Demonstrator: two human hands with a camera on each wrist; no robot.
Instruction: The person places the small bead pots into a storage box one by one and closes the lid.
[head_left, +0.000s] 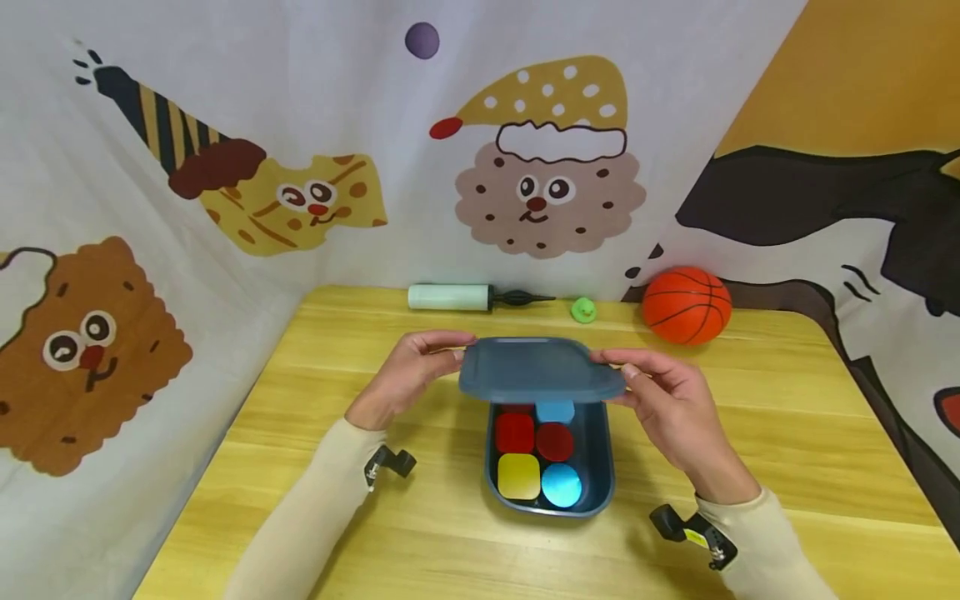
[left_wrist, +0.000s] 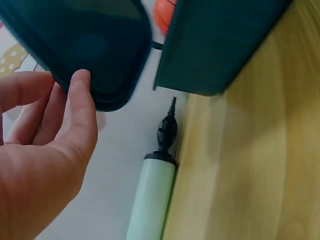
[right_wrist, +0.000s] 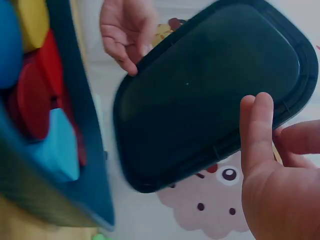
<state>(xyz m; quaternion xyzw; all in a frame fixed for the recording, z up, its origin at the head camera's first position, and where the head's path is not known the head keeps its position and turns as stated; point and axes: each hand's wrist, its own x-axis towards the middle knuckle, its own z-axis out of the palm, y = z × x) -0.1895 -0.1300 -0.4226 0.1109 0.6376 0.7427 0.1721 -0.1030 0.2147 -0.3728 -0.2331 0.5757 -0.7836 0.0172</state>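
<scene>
Blue lid (head_left: pixel 542 369) is hovering over the box (head_left: pixel 550 487), both hands pinching its ends; I'd be keeping it level, corners lined up.

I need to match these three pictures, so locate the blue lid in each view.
Head: the lid sits centre, held over the box by both hands.
Left wrist: lid top left, above the thumb.
Right wrist: lid fills the centre.
Shared landmark: the box.

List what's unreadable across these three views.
- Head: back row of pieces in the box, covered by the lid.
- Left wrist: left hand fingers behind the lid; pump cut by bottom edge.
- Right wrist: box contents motion-blurred, shapes unclear.
</scene>
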